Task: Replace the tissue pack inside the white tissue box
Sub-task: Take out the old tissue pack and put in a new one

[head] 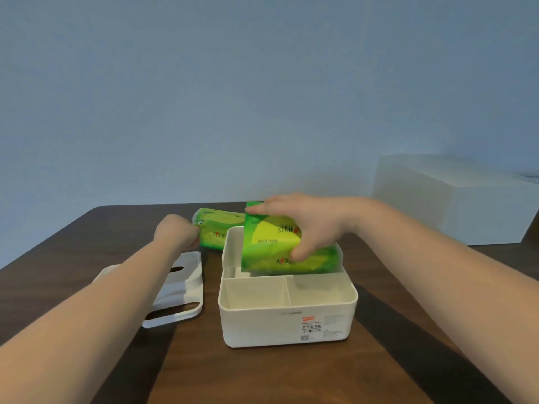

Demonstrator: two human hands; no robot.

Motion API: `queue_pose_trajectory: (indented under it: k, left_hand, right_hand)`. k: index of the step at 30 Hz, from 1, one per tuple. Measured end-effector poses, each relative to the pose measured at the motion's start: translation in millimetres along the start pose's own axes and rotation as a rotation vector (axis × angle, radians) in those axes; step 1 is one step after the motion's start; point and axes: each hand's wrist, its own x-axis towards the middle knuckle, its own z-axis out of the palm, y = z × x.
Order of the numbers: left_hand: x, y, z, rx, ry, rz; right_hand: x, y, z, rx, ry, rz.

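Note:
The white tissue box [280, 325] stands open on the dark wooden table, with two small front compartments and a long rear one. My right hand [309, 225] grips a green tissue pack [271, 246] from above, tilted, its lower edge inside the rear compartment. A second green tissue pack [217, 228] lies on the table behind the box's left side. My left hand [176, 231] is closed on that pack's left end. The box's white lid [180, 290] lies flat to the left of the box, partly under my left forearm.
A large white block-shaped object [455, 199] stands at the back right of the table [291, 374]. A plain blue-grey wall rises behind the table's far edge.

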Motion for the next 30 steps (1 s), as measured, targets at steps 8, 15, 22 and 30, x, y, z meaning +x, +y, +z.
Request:
queue_pose_trajectory:
  k: [8,15,22,30]
  left_hand:
    - [-1.0,-4.8,-2.1,0.065,-0.042,0.005]
    - [-19.8,-0.7,-24.4,0.166,0.013,0.059]
    - [-29.2,-18.5,-55.3,0.175,0.024,0.019]
    - [-47.3,-68.0,-96.3,0.334,0.022,-0.077]
  right_hand:
    - [8.5,3.2,16.6,0.075,-0.071,0.038]
    - [0.7,-11.5,7.7,0.185,0.021,0.097]
    - [13.7,-47.9,4.8,0.401,0.292,0.181]
    - [67.0,-122.1,22.4,0.367,0.271,0.278]
